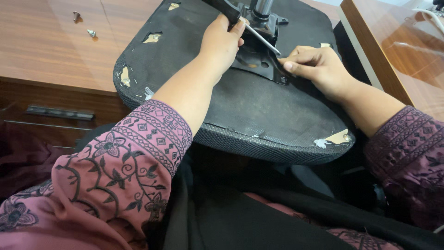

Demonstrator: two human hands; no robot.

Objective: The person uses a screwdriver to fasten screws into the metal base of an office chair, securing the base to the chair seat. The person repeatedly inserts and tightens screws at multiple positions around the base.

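The screwdriver (253,28) handle and chair column (262,7) are cut off by the top edge.

No packages, labels, signs, screens visible anywhere in view.

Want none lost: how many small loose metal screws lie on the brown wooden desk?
2: one small metal screw near the desk's far left, the other just right and nearer. More may be hidden behind the black seat base.
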